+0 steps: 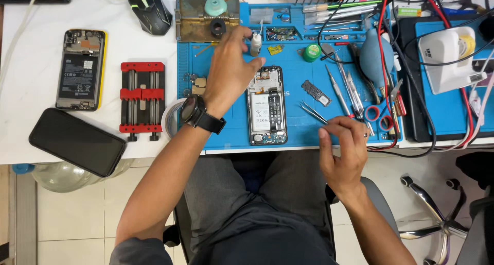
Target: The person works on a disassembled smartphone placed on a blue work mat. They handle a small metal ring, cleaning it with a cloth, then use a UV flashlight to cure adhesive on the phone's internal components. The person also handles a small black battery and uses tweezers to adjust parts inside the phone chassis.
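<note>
An opened phone (pixel 266 110) with its back removed lies on the blue work mat (pixel 293 79), its battery and boards exposed. My left hand (pixel 229 72), with a black watch (pixel 194 110) on the wrist, hovers over the mat just left of the phone's top. Its fingers are spread, and the fingertips sit close beside a small white bottle (pixel 256 43) without gripping it. My right hand (pixel 342 151) is at the mat's front edge, right of the phone, with fingers curled toward the thumb. Whether it pinches something tiny is unclear. Tweezers (pixel 313 112) lie just above it.
A second opened phone in a yellow case (pixel 81 69), a red clamp holder (pixel 142 100), a black phone face down (pixel 77 141) and a tape roll (pixel 170 118) lie left. Screwdrivers (pixel 339 90), a teal blower (pixel 375 54), cables and a white device (pixel 447 59) crowd the right.
</note>
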